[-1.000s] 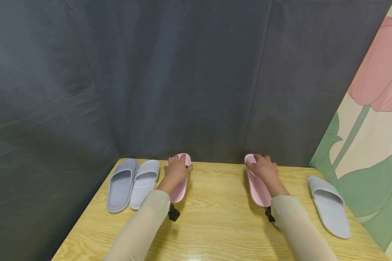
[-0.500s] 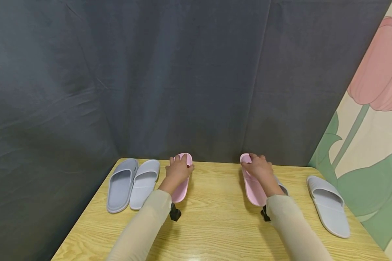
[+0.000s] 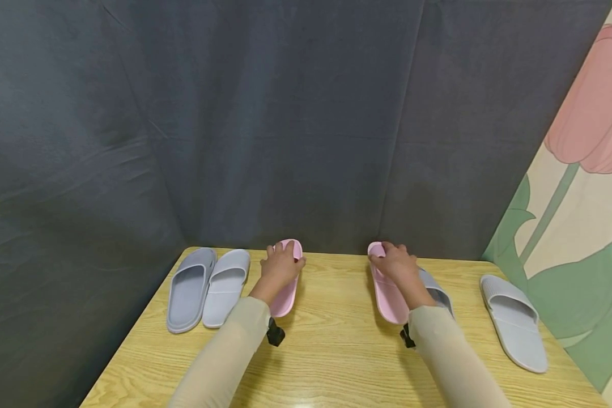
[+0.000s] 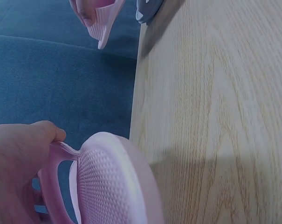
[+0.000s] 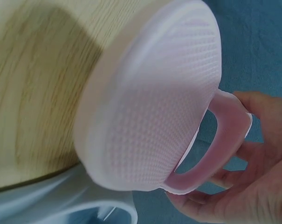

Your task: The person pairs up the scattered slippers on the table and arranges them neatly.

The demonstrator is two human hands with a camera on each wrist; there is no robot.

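My left hand grips a pink slipper by its strap, with the toe pointing away from me. Farther right, my right hand holds the matching pink slipper the same way. Thumb and fingers pinch the two sides of the strap in the right wrist view, where the textured footbed faces the camera. Both pink slippers look slightly raised, with shadows on the wood beside them. A wide gap separates them. Each hand covers much of its strap in the head view.
A grey slipper and a paler one lie side by side at the table's left. Another grey slipper is partly hidden by my right forearm. A light grey slipper lies at the right edge. A dark curtain hangs behind the wooden table.
My right hand has carried its pink slipper leftward, uncovering part of the grey slipper behind the forearm. My left hand and its slipper have shifted slightly right, so the gap has narrowed.
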